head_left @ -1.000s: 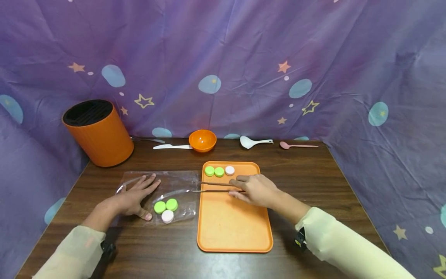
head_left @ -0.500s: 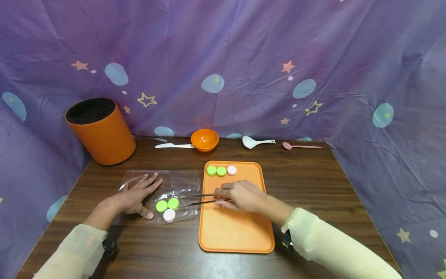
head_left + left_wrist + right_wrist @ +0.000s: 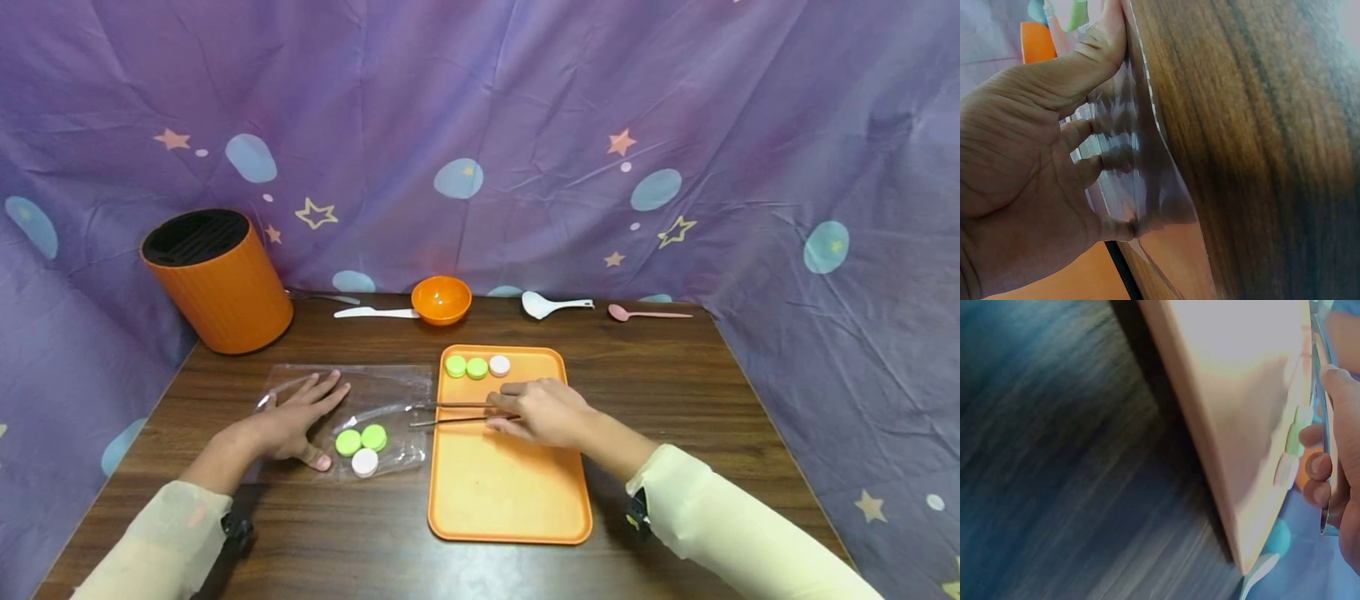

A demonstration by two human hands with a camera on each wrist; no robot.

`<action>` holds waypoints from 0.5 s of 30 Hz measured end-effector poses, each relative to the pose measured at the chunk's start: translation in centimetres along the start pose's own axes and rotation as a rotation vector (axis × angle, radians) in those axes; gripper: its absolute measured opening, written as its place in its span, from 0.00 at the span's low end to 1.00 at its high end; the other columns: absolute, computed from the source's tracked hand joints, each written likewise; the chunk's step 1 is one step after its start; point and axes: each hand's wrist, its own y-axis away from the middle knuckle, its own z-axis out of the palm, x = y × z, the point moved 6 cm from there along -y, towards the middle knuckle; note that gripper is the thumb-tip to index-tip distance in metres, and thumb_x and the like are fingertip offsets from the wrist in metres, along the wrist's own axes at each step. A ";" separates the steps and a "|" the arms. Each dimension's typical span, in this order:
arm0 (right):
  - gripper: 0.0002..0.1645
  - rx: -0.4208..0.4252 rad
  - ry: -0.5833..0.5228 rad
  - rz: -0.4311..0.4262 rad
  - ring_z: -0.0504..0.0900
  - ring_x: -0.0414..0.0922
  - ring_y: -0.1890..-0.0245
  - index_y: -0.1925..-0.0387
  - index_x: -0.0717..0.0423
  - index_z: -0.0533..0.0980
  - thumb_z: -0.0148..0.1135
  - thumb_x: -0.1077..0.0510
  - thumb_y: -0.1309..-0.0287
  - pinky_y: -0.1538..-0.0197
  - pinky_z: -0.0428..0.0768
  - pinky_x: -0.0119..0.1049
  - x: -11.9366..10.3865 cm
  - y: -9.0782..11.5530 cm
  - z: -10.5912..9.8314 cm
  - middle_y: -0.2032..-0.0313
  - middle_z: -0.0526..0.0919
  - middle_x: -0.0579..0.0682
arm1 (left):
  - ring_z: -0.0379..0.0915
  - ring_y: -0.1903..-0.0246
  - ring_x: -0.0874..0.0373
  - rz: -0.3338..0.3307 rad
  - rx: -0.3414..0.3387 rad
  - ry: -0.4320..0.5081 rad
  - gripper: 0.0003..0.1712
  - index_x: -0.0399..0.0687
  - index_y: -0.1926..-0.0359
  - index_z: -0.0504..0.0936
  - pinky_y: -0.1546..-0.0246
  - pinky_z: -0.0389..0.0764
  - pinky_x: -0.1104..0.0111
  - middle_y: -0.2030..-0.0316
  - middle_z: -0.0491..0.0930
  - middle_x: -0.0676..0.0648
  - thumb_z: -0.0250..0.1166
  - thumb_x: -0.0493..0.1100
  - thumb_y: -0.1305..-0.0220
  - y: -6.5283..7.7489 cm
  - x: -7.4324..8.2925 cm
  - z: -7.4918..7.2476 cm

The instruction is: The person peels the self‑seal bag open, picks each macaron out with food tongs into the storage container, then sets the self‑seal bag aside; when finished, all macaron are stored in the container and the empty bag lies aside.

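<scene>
Orange cylindrical holder (image 3: 223, 292); left hand (image 3: 288, 427), fingers spread, resting on a clear plastic bag (image 3: 393, 383); two green round pieces (image 3: 348, 442) and one white round piece (image 3: 365, 463) (in or on the bag, unclear which); tongs (image 3: 461, 405), arms parted, tips over the bag's right edge; orange tray (image 3: 510, 500), three more round pieces (image 3: 477, 368) along its far end; right hand (image 3: 546, 412), over the tray, pinching the tongs

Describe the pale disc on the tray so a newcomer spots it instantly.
On the brown table, find the orange tray. Along its far edge, in a row of three, the pale disc sits rightmost in the head view, the only whitish one beside two green discs.
</scene>
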 end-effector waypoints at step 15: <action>0.15 -0.064 -0.037 -0.070 0.89 0.37 0.68 0.49 0.44 0.87 0.68 0.40 0.23 0.69 0.87 0.34 -2.3 -2.9 1.3 0.59 0.91 0.39 | 0.23 0.10 0.33 0.018 0.021 -0.015 0.79 0.60 0.09 0.48 0.29 0.30 0.12 0.08 0.31 0.46 0.81 0.71 0.56 -0.5 -0.8 0.5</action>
